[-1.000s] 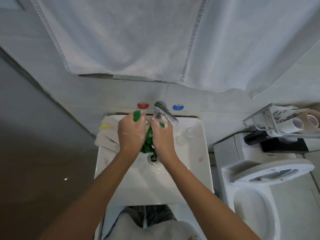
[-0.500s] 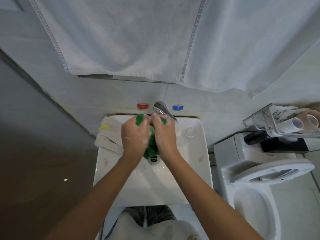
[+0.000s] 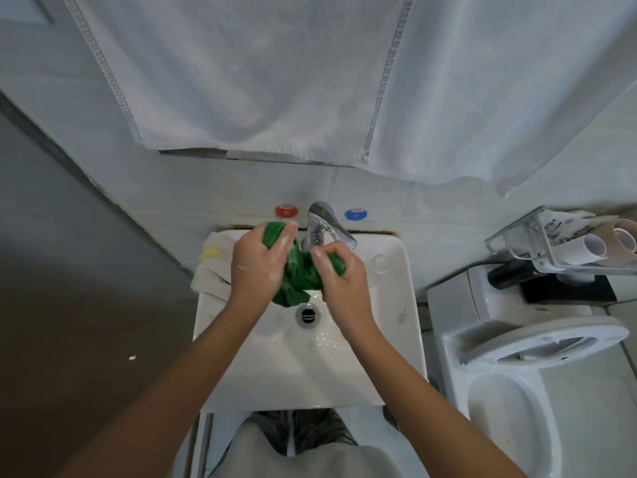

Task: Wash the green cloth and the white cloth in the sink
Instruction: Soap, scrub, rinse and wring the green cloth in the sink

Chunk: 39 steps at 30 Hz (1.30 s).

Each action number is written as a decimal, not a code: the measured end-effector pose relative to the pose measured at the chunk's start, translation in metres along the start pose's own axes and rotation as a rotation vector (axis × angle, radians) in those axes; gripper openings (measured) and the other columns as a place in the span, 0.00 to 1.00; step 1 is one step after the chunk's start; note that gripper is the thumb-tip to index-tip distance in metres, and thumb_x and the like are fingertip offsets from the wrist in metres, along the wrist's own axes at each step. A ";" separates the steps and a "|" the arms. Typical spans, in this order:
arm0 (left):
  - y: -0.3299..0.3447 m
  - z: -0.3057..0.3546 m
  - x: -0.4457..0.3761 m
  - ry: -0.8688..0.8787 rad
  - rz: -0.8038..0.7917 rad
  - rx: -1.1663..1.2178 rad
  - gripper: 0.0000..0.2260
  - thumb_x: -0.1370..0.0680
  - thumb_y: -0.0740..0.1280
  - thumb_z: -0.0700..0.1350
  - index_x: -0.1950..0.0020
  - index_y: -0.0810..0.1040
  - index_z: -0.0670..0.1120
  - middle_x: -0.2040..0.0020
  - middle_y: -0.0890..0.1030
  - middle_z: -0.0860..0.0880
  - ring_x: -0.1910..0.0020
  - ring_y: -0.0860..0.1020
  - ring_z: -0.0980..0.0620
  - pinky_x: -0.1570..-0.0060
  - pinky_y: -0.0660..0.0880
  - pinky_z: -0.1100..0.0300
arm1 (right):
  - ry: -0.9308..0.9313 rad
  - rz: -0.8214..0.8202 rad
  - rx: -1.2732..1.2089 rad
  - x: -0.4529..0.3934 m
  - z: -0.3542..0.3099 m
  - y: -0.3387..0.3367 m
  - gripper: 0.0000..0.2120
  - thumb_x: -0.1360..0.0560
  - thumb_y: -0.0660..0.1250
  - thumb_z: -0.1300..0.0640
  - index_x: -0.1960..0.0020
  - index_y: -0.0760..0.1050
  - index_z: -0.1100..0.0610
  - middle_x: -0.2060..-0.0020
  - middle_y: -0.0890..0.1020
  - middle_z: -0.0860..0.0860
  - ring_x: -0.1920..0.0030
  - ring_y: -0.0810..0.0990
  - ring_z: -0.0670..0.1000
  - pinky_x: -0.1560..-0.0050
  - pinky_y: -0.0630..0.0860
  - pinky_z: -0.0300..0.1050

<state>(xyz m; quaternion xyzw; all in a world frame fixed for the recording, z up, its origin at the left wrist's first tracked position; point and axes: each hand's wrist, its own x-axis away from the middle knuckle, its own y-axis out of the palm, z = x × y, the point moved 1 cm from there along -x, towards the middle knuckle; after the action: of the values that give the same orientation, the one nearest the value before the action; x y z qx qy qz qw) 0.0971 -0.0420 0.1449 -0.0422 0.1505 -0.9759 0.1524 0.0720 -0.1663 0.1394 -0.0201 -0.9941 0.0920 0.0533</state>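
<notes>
A bunched green cloth (image 3: 299,274) hangs over the white sink (image 3: 396,343), just above the drain (image 3: 307,315). My left hand (image 3: 256,263) grips its left part, one end sticking out by my thumb. My right hand (image 3: 343,279) is closed on its right part. Both hands look soapy and wet. The chrome tap (image 3: 327,225) stands just behind them. A white cloth (image 3: 210,274) with a yellow patch lies draped over the sink's back left corner, partly behind my left wrist.
Red (image 3: 286,211) and blue (image 3: 355,214) valve caps sit on the wall behind the tap. A large white towel (image 3: 275,81) hangs above. A toilet (image 3: 517,357) stands right of the sink, with a wire rack (image 3: 551,243) of paper rolls above its tank.
My hands have drawn apart and shifted, rubbing the green cloth; the left hand rose toward the wall and the cloth now spreads wider between them.
</notes>
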 end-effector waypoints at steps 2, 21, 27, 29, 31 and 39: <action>-0.004 0.003 0.001 -0.016 -0.078 0.030 0.18 0.24 0.68 0.48 0.71 0.68 0.51 0.76 0.71 0.57 0.73 0.70 0.56 0.66 0.68 0.58 | 0.006 0.034 -0.007 -0.002 0.005 -0.009 0.05 0.25 0.64 0.50 0.60 0.74 0.48 0.65 0.78 0.42 0.61 0.77 0.43 0.61 0.75 0.42; -0.036 -0.009 -0.006 0.337 -0.451 -0.349 0.24 0.25 0.55 0.62 0.41 0.79 0.50 0.52 0.78 0.61 0.52 0.76 0.59 0.51 0.71 0.63 | -0.116 -0.335 0.329 -0.025 -0.019 -0.032 0.09 0.24 0.69 0.55 0.62 0.73 0.55 0.63 0.76 0.51 0.62 0.75 0.46 0.61 0.72 0.40; -0.025 -0.007 -0.003 0.123 -0.412 -0.123 0.05 0.21 0.63 0.50 0.48 0.77 0.54 0.55 0.80 0.59 0.56 0.78 0.66 0.56 0.71 0.69 | -0.065 -0.309 0.204 -0.029 -0.023 -0.028 0.10 0.22 0.65 0.58 0.59 0.67 0.50 0.64 0.74 0.47 0.63 0.74 0.42 0.63 0.71 0.34; -0.017 -0.001 0.002 0.037 -0.417 0.018 0.04 0.21 0.62 0.47 0.51 0.77 0.53 0.56 0.80 0.56 0.58 0.78 0.66 0.59 0.71 0.72 | -0.016 -0.220 0.082 -0.030 -0.026 -0.024 0.09 0.22 0.65 0.58 0.59 0.67 0.52 0.63 0.75 0.49 0.63 0.76 0.44 0.63 0.73 0.36; -0.012 0.002 0.007 -0.058 -0.464 0.142 0.05 0.21 0.61 0.50 0.51 0.77 0.54 0.53 0.81 0.53 0.55 0.80 0.62 0.55 0.74 0.68 | 0.040 -0.149 -0.049 -0.032 -0.029 -0.020 0.08 0.21 0.64 0.58 0.58 0.68 0.53 0.62 0.76 0.50 0.62 0.77 0.46 0.61 0.75 0.40; -0.029 -0.010 -0.005 0.020 -0.639 -0.187 0.10 0.29 0.73 0.53 0.50 0.77 0.54 0.55 0.82 0.56 0.57 0.80 0.61 0.57 0.77 0.64 | 0.043 -0.022 -0.061 -0.042 -0.039 -0.036 0.09 0.22 0.66 0.56 0.58 0.69 0.55 0.64 0.78 0.52 0.64 0.79 0.48 0.63 0.78 0.44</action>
<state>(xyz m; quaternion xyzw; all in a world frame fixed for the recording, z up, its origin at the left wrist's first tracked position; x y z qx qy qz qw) 0.0920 -0.0117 0.1438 -0.0914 0.2203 -0.9566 -0.1672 0.1170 -0.1971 0.1797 -0.0126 -0.9953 0.0606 0.0749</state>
